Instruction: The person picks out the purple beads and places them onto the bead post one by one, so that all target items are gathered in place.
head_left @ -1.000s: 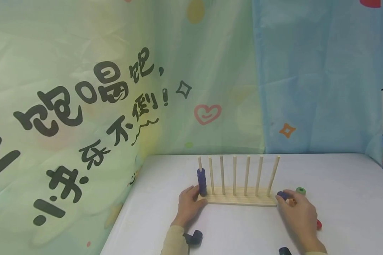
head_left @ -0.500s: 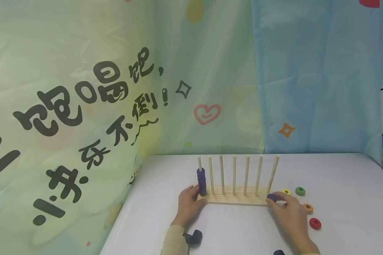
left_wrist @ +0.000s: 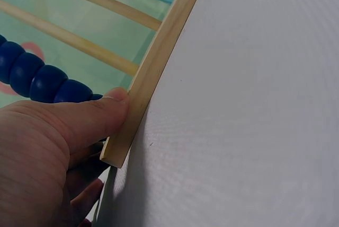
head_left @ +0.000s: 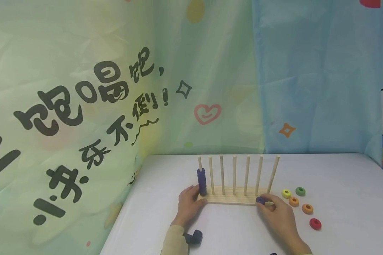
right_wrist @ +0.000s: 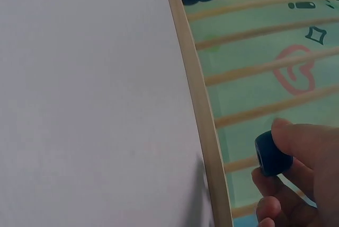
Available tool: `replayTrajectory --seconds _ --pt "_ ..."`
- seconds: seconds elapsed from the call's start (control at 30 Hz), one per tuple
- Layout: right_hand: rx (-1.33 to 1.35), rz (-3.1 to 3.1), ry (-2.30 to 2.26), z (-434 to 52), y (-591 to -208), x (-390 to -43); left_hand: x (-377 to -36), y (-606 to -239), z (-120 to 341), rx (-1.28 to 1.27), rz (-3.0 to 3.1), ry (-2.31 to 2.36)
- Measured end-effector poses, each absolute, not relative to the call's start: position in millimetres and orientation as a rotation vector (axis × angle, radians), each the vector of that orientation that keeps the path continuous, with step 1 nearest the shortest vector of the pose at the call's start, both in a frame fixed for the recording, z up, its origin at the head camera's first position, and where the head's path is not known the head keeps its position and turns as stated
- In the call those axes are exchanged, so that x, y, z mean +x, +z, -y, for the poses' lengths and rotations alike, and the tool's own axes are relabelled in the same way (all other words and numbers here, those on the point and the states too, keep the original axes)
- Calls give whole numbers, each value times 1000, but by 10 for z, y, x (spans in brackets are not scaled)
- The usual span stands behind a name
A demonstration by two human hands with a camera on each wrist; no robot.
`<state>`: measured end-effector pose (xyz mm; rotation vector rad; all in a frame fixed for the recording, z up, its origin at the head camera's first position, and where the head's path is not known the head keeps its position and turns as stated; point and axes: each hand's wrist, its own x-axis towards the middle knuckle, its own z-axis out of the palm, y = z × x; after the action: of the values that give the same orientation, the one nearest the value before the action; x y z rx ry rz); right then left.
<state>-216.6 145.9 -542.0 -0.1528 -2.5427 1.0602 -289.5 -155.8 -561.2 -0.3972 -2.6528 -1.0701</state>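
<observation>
A wooden peg rack with a flat base (head_left: 233,200) and a row of upright pegs stands on the white table. Dark blue beads (head_left: 201,181) are stacked on its leftmost peg. My left hand (head_left: 188,205) grips the left end of the base; in the left wrist view the thumb lies on its front edge beside the lowest bead. A single blue bead (right_wrist: 273,154) is pinched between thumb and fingers of my right hand (head_left: 281,216). That hand is in front of the right part of the rack, and the bead overlaps the base near the right-hand pegs.
Right of the rack lie loose beads: a yellow bead (head_left: 286,193), a green bead (head_left: 300,191), two orange beads (head_left: 307,208) and a red bead (head_left: 315,224). A printed curtain (head_left: 210,78) hangs behind the table (head_left: 242,233).
My right hand has moved left with the blue bead, from beyond the rack's right end to in front of its right pegs, uncovering the loose beads. The left hand stays put.
</observation>
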Motion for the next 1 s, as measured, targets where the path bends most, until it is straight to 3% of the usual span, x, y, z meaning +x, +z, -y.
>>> replayTrajectory --seconds 1.0 --pt "101 2447 1155 -1062 -5343 -2239 -2891 -5614 1561 -346 2707 -1080"
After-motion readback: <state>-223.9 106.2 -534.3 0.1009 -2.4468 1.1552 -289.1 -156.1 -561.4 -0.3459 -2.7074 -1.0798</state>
